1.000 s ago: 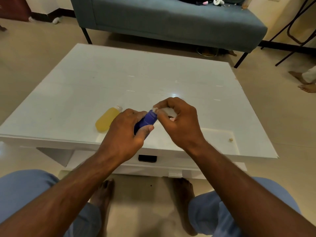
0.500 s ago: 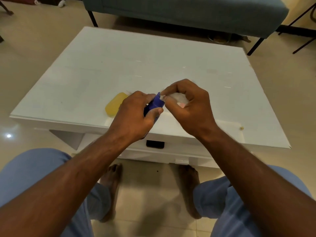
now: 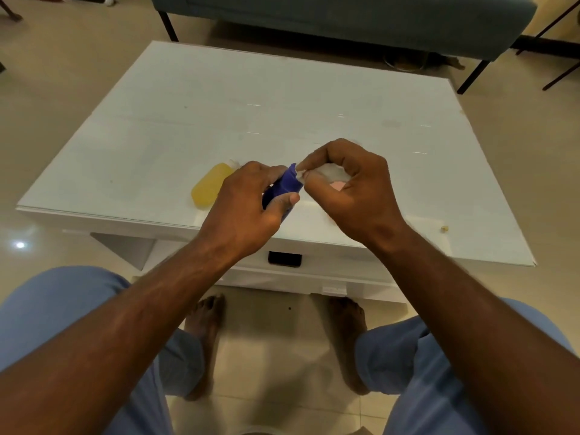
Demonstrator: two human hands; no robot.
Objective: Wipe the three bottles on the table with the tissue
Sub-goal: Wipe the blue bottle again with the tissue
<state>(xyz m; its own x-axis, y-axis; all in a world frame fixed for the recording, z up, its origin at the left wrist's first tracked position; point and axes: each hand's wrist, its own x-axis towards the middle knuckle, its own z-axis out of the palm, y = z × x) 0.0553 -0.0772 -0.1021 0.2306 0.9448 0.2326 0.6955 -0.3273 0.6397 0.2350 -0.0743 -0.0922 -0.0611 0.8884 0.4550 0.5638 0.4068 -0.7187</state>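
Blue bottle (image 3: 284,186) held above the table (image 3: 157,120) near edge, left hand (image 3: 241,205) curled round its body, right hand (image 3: 351,189) pinching tissue (image 3: 332,174) at its top (yellow bottle (image 3: 208,183) lies beside), probably light, smooth plastic, best gripped mid-body

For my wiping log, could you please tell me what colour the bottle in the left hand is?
Dark blue: the bottle in the left hand, best seen in the head view.
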